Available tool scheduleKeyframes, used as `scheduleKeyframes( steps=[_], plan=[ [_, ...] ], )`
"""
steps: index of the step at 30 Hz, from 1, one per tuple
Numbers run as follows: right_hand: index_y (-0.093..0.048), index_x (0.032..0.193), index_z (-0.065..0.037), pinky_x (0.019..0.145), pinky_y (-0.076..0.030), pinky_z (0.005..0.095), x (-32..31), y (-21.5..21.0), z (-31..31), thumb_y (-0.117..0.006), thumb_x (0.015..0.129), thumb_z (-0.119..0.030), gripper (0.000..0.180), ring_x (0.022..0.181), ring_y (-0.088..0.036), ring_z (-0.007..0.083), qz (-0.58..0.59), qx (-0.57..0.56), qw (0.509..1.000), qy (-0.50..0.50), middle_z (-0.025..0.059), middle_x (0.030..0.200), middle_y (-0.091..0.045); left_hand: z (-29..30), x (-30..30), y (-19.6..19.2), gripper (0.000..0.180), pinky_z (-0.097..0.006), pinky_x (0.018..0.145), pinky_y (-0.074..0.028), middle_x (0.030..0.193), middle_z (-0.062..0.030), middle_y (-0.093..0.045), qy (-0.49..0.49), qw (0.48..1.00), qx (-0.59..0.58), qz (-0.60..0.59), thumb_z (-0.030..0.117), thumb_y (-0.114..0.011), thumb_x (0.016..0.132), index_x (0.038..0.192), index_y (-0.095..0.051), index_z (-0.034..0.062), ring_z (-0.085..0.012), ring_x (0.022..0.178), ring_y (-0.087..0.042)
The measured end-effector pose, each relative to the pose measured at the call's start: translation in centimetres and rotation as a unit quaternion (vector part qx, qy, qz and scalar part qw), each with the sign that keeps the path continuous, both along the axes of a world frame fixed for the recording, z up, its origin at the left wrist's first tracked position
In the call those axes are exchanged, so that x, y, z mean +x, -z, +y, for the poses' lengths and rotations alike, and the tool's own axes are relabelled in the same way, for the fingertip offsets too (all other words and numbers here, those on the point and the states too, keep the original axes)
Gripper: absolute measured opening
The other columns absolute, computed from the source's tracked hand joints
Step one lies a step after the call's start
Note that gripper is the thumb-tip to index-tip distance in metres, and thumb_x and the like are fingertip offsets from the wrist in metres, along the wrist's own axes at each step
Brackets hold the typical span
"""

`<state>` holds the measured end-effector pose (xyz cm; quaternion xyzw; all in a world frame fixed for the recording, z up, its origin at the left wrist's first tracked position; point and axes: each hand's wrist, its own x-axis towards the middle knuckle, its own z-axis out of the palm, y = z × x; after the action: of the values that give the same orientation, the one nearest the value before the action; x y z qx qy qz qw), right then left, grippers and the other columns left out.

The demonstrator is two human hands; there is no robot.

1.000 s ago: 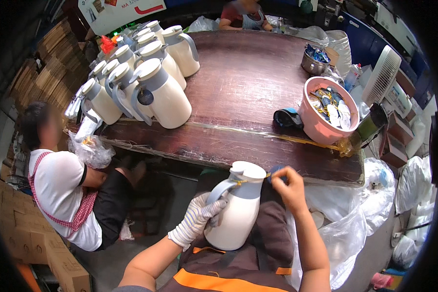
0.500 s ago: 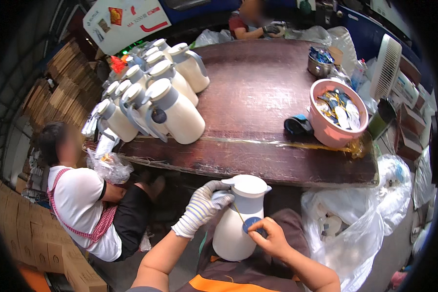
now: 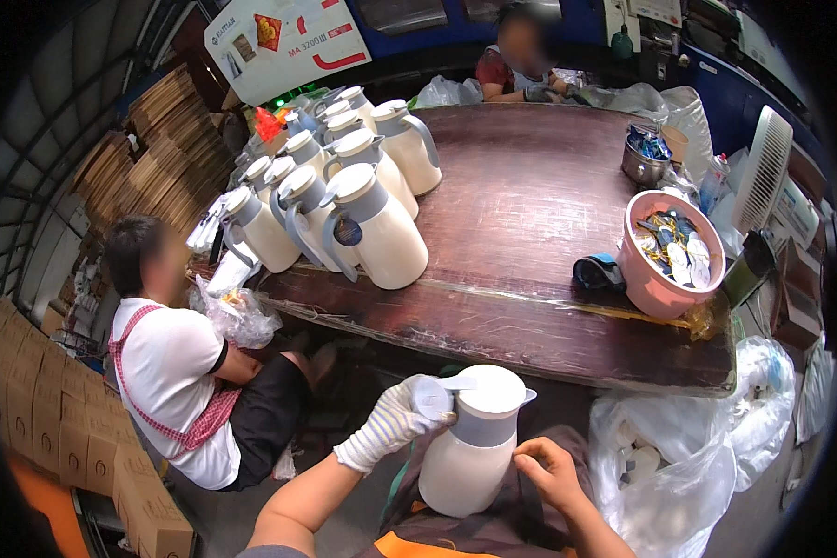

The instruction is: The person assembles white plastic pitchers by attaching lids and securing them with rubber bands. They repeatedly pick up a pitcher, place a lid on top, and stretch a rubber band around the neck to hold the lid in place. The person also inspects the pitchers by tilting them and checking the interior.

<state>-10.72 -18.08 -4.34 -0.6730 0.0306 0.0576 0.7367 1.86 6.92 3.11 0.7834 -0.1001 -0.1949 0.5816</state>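
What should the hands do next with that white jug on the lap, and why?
Probably lift the jug onto the table beside the other jugs. The gloved left hand has a grip at its handle, the bare right hand touches its side, and bare table lies just ahead.

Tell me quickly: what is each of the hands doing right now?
Left hand: gloved, closed around the handle of the white jug.
Right hand: bare, fingers curled against the jug's side.
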Motion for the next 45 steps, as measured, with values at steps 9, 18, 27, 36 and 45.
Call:
scheduleKeyframes(
  steps=[9,18,27,36,45],
  plan=[
    [-0.065,0.100,0.002,0.076,-0.049,0.0247,-0.2,3.7,-0.1,-0.062,0.089,-0.008,0.015,0.081,-0.062,0.0110,0.078,0.003,0.997,0.004,0.0049,0.087,-0.067,11.3,4.6,-3.8,0.037,-0.031,0.090,-0.052,0.115,-0.0084,-0.062,-0.292,0.883,-0.287,-0.230,0.003,-0.070,0.083,0.118,-0.057,0.0007,-0.0171,0.102,-0.061],
    [-0.066,0.100,-0.002,0.076,-0.051,0.0269,0.5,2.0,1.5,-0.065,0.087,-0.010,0.015,0.084,-0.066,0.0159,-0.003,-0.190,0.982,-0.019,0.0087,0.091,-0.069,16.3,16.9,-0.3,0.047,-0.033,0.095,-0.044,0.114,-0.0133,-0.060,-0.454,0.768,-0.057,-0.449,0.017,-0.070,0.086,0.123,-0.050,-0.0033,-0.0220,0.102,-0.058],
    [-0.067,0.099,-0.007,0.081,-0.051,0.0367,-0.3,4.3,1.4,-0.063,0.086,-0.021,0.020,0.093,-0.066,0.0296,0.025,-0.302,0.952,-0.049,0.0119,0.097,-0.069,19.5,22.7,7.4,0.072,-0.038,0.104,-0.039,0.124,-0.0264,-0.055,-0.467,0.808,0.255,-0.253,0.028,-0.078,0.075,0.130,-0.047,-0.0053,-0.0383,0.119,-0.052],
    [-0.066,0.102,-0.009,0.079,-0.052,0.0379,1.6,6.3,0.4,-0.062,0.087,-0.024,0.022,0.092,-0.066,0.0288,0.030,-0.374,0.927,0.012,0.0107,0.098,-0.069,22.1,26.2,9.1,0.043,-0.043,0.089,-0.048,0.115,-0.0214,-0.065,-0.319,0.864,0.372,-0.115,0.020,-0.062,0.081,0.120,-0.059,0.0031,-0.0381,0.104,-0.061],
    [-0.068,0.089,-0.013,0.060,-0.052,0.0359,1.9,10.2,0.8,-0.067,0.084,-0.024,0.012,0.068,-0.068,0.0239,-0.027,-0.401,0.905,0.142,0.0063,0.079,-0.070,2.6,21.2,11.1,0.013,-0.045,0.081,-0.049,0.088,-0.0162,-0.065,-0.159,0.834,0.278,-0.449,0.012,-0.060,0.075,0.085,-0.067,0.0064,-0.0358,0.085,-0.061]
  ],
)
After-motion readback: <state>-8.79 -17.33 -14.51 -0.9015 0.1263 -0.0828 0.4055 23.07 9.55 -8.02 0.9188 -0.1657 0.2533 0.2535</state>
